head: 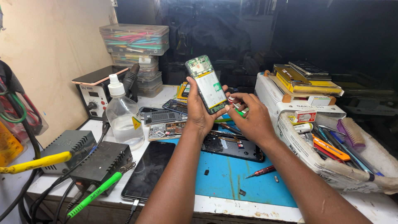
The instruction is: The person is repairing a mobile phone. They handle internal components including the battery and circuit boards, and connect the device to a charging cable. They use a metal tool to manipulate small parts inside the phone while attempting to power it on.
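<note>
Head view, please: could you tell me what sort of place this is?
Most likely a phone repair bench. The left hand holds an opened phone, with the right hand at its lower edge; a soldering station and a screwdriver sit nearby.

Opened phone (207, 84), back off, green board exposed, held upright above mat.

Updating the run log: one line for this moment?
left hand: holds opened phone upright | right hand: at phone's lower edge | blue mat: screwdriver
</note>
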